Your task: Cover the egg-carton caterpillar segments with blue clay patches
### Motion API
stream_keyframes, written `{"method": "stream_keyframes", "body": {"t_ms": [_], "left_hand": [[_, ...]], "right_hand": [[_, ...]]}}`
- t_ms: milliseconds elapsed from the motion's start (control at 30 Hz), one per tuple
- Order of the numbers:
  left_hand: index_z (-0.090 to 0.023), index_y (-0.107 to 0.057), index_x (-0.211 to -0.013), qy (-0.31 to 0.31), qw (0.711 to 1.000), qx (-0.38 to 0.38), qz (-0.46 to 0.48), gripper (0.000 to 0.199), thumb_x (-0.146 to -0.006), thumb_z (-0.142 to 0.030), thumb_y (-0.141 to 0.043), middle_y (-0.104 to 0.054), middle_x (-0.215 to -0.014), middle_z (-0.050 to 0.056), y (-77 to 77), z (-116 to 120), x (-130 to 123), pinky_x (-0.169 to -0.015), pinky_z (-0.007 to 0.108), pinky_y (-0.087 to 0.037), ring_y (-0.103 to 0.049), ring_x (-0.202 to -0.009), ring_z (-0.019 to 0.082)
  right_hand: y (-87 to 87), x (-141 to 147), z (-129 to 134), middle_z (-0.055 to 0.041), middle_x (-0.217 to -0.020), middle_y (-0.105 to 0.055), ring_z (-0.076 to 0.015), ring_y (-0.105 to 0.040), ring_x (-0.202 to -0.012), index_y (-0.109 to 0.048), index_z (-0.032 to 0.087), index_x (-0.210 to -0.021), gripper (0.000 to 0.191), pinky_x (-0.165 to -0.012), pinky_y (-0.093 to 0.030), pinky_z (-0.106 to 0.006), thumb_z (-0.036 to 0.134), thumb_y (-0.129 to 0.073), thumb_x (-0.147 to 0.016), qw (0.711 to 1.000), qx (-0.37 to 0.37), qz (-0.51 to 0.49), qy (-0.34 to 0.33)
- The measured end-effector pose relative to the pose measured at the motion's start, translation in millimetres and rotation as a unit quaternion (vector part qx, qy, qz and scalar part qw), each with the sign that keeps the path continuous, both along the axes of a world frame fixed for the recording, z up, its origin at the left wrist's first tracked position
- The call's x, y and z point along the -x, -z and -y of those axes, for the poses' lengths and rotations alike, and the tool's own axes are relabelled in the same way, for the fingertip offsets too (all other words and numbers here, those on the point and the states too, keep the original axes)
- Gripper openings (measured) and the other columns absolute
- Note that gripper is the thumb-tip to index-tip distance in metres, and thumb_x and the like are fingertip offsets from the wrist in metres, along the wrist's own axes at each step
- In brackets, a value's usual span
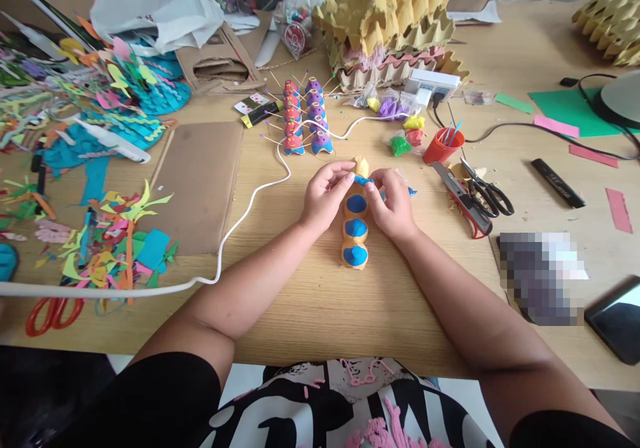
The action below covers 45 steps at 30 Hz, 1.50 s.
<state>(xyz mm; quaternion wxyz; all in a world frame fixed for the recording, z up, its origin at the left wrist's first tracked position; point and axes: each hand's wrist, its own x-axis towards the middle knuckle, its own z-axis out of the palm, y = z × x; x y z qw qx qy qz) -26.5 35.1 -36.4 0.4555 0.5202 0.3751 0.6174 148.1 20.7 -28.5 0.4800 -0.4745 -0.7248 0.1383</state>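
Note:
A small piece of blue modelling clay (363, 181) is pinched between the fingertips of my left hand (327, 195) and my right hand (394, 207). Both hands are closed on it, above a strip of yellow egg carton (361, 166) that points away from me. Several of the strip's cups nearer to me are topped with blue clay (355, 228), and its far bump is bare yellow. Another bit of blue clay (412, 191) shows just beyond my right hand, partly hidden by it.
Two decorated carton caterpillars, one red-topped (293, 128) and one purple-topped (316, 111), stand behind. A white cable (255, 198) crosses the left. Scissors (487, 191), a box cutter (465, 201) and an orange cup (443, 145) lie right. Egg trays (390, 18) are stacked behind.

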Motion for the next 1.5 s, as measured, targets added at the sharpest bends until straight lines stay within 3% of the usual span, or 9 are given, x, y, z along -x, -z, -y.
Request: {"method": "stream_keyframes", "body": {"t_ms": [367, 667, 867, 1000, 1133, 1267, 1400, 1500], "left_hand": [[-0.024, -0.079, -0.119, 0.034, 0.999, 0.001, -0.023, 0.063, -0.088, -0.078, -0.085, -0.086, -0.106, 0.006, -6.7, 5, 0, -0.094, 0.032, -0.065, -0.082, -0.099, 0.018], [-0.024, -0.078, -0.119, 0.034, 0.999, 0.002, -0.014, 0.062, -0.087, -0.077, -0.086, -0.084, -0.098, 0.003, -5.4, 5, -2, -0.089, 0.030, -0.065, -0.080, -0.092, 0.017], [-0.026, -0.079, -0.119, 0.031, 0.999, 0.022, -0.022, 0.065, -0.096, -0.086, -0.068, -0.083, -0.096, 0.004, -13.6, 9, -1, -0.091, 0.035, -0.066, -0.082, -0.094, 0.020], [-0.027, -0.076, -0.121, 0.036, 0.999, 0.017, -0.026, 0.063, -0.092, -0.082, -0.077, -0.082, -0.102, 0.003, -12.0, 8, 0, -0.094, 0.034, -0.064, -0.081, -0.098, 0.019], [-0.026, -0.074, -0.126, 0.072, 0.997, 0.007, -0.017, 0.063, -0.090, -0.076, -0.085, -0.081, -0.098, 0.002, -8.1, 6, -1, -0.085, 0.029, -0.061, -0.078, -0.093, 0.016], [-0.026, -0.075, -0.120, 0.065, 0.998, 0.010, 0.001, 0.057, -0.087, -0.069, -0.091, -0.077, -0.090, 0.000, -3.2, 4, -2, -0.079, 0.026, -0.059, -0.074, -0.086, 0.014], [-0.025, -0.072, -0.109, 0.042, 0.999, 0.028, 0.015, 0.049, -0.087, -0.063, -0.093, -0.074, -0.088, -0.001, 0.5, 1, -3, -0.082, 0.027, -0.059, -0.072, -0.085, 0.013], [-0.025, -0.072, -0.110, 0.035, 0.999, 0.029, 0.009, 0.054, -0.085, -0.067, -0.093, -0.076, -0.092, 0.000, 0.2, 0, -3, -0.088, 0.029, -0.060, -0.074, -0.089, 0.014]], "right_hand": [[-3.8, -3, -2, -0.0040, -0.078, -0.056, -0.0251, -0.057, -0.079, -0.048, 0.028, -0.077, 0.064, -0.078, -0.048, -0.045, 0.080, -0.038, -0.112, 0.999, 0.025, -0.028, -0.029], [-2.9, -1, -1, -0.0046, -0.086, -0.064, -0.0256, -0.061, -0.085, -0.056, 0.028, -0.091, 0.058, -0.083, -0.050, -0.045, 0.080, -0.040, -0.111, 0.999, 0.013, -0.031, -0.034], [-3.6, -2, 0, -0.0037, -0.083, -0.062, -0.0248, -0.062, -0.084, -0.056, 0.028, -0.088, 0.057, -0.083, -0.050, -0.044, 0.076, -0.041, -0.113, 0.998, 0.009, -0.062, -0.026], [-3.3, -2, 1, -0.0035, -0.084, -0.063, -0.0245, -0.063, -0.085, -0.057, 0.028, -0.087, 0.056, -0.084, -0.052, -0.044, 0.076, -0.044, -0.113, 0.997, 0.011, -0.077, -0.026], [-3.3, -1, 1, -0.0043, -0.085, -0.066, -0.0245, -0.063, -0.085, -0.059, 0.027, -0.088, 0.055, -0.084, -0.052, -0.044, 0.074, -0.045, -0.113, 0.996, 0.012, -0.076, -0.047], [-1.9, -2, -1, -0.0056, -0.088, -0.069, -0.0258, -0.065, -0.087, -0.063, 0.027, -0.092, 0.056, -0.085, -0.053, -0.046, 0.075, -0.043, -0.113, 0.996, 0.023, -0.069, -0.045], [0.3, -3, -3, -0.0071, -0.095, -0.074, -0.0276, -0.068, -0.093, -0.066, 0.027, -0.100, 0.053, -0.091, -0.056, -0.048, 0.075, -0.047, -0.111, 0.997, 0.028, -0.068, -0.029], [1.5, -4, -3, -0.0066, -0.094, -0.073, -0.0276, -0.067, -0.093, -0.065, 0.028, -0.099, 0.045, -0.091, -0.057, -0.047, 0.068, -0.051, -0.112, 0.998, 0.022, -0.055, -0.022]]}}
